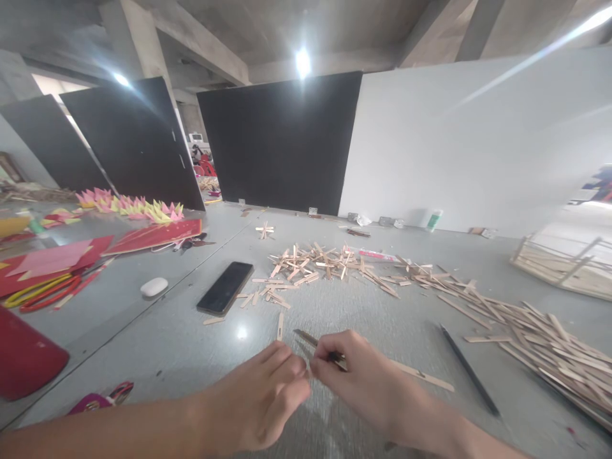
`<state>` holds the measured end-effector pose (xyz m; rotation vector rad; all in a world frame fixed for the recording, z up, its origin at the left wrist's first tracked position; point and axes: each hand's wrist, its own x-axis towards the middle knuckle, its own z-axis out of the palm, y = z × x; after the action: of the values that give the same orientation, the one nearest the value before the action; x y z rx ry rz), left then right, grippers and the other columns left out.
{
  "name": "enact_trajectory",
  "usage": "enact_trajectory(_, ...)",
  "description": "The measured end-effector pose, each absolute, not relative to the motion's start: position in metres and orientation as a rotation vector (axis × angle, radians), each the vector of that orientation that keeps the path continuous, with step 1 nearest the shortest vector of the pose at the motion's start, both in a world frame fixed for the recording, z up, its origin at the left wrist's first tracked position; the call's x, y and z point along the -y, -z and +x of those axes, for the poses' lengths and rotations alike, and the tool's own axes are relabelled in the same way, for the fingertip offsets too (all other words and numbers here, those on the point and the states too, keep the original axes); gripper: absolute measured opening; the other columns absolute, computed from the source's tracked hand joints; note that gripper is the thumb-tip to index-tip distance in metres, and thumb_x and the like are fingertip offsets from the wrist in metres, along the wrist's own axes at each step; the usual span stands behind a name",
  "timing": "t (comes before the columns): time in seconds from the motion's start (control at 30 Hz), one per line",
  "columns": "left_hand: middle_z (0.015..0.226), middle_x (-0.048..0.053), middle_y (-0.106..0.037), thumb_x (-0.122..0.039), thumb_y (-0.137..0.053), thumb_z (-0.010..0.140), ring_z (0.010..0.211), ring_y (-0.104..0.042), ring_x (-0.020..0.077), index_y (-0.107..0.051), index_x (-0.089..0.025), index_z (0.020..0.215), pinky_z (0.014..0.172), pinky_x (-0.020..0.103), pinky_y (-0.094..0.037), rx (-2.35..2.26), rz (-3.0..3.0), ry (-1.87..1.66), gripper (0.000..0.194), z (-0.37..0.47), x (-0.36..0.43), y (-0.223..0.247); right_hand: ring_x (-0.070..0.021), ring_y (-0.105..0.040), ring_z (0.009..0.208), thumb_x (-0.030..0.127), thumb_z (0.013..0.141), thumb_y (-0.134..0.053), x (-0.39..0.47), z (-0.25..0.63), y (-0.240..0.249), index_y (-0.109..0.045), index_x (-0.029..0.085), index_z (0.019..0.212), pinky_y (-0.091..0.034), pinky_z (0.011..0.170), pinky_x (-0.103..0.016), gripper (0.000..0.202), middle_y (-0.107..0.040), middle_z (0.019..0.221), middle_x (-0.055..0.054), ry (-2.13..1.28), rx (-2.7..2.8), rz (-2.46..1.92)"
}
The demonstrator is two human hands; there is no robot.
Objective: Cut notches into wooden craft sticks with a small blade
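From my remote seat I look down on the grey table (182, 357), which fills the lower view. Along its far side stand a white board (454, 140) and, left of it, a black board (282, 140). On the right, a heap of long sticks (549, 344) spreads over the table, with a wooden frame (568, 264) beyond it. At the left edge I see red paper (153, 239) near a row of folded paper (129, 207), and closer in, a red can (29, 357). A looser pile of short sticks (325, 261) lies in the middle, ahead of my hands. My left hand (275, 389) rests low over the table, fingers curled, its tips meeting those of my right hand (368, 370); they hide whatever may be between them, so I cannot tell whether the left pinches anything. My right hand is closed around a knife (306, 336), its blade pointing away and to the left. A black rod (468, 370) lies to the right of that hand, and a phone (225, 288) lies left of the short sticks. One long stick (425, 376) shows just beside the right hand. A white case (153, 287) sits left of the phone, and a single short stick (280, 325) lies just beyond the left fingers.
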<state>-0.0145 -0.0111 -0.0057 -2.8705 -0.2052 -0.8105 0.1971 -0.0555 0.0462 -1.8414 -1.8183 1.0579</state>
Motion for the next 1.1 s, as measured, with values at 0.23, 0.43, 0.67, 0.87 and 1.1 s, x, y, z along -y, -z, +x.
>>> enact_trajectory(0.23,0.084,0.007,-0.056,0.006,-0.032,0.088,0.069,-0.043,0.0205,-0.043,-0.018,0.098,0.067,0.036,-0.046,0.195,-2.859,0.815,0.028,-0.014,0.012,0.002,-0.0117,-0.044,0.065,0.019,0.085,-0.053,0.051,0.198,-0.053,-0.061,0.020,0.074,-0.032,0.058,-0.026,0.014,-0.051,0.069,0.004,-1.084,1.807,-1.840)
enact_trajectory(0.43,0.082,0.007,-0.053,0.009,-0.034,0.086,0.069,-0.039,0.0193,-0.043,-0.016,0.102,0.064,0.036,-0.045,0.155,-2.871,0.906,0.031,-0.014,0.012,0.002,-0.0113,-0.038,0.061,0.021,0.086,-0.054,0.048,0.201,-0.050,-0.057,0.020,0.070,-0.029,0.055,-0.029,0.016,-0.042,0.062,0.006,-1.139,1.811,-1.825)
enact_trajectory(0.67,0.083,0.004,-0.050,0.010,-0.034,0.086,0.070,-0.040,0.0184,-0.041,-0.019,0.102,0.067,0.033,-0.045,0.153,-3.025,1.055,0.034,-0.017,0.009,0.005,-0.0114,-0.036,0.061,0.027,0.089,-0.054,0.038,0.214,-0.051,-0.054,0.020,0.070,-0.029,0.055,-0.029,0.020,-0.040,0.062,0.006,-1.109,1.825,-1.755)
enact_trajectory(0.87,0.094,0.005,-0.053,0.014,-0.033,0.088,0.078,-0.043,0.0175,-0.038,-0.020,0.107,0.072,0.030,-0.046,0.300,-3.127,1.283,0.039,-0.019,0.006,0.008,-0.0113,-0.034,0.060,0.031,0.091,-0.055,0.040,0.221,-0.059,-0.059,0.021,0.073,-0.026,0.054,-0.030,0.021,-0.039,0.063,0.006,-1.038,1.858,-1.741)
enact_trajectory(1.1,0.098,0.007,-0.055,0.013,-0.037,0.087,0.085,-0.048,0.0181,-0.042,-0.018,0.113,0.076,0.033,-0.050,0.313,-3.139,1.429,0.040,-0.021,0.009,0.010,-0.0115,-0.036,0.060,0.032,0.093,-0.052,0.048,0.219,-0.073,-0.058,0.021,0.073,-0.027,0.055,-0.030,0.023,-0.042,0.064,0.005,-1.008,1.888,-1.724)
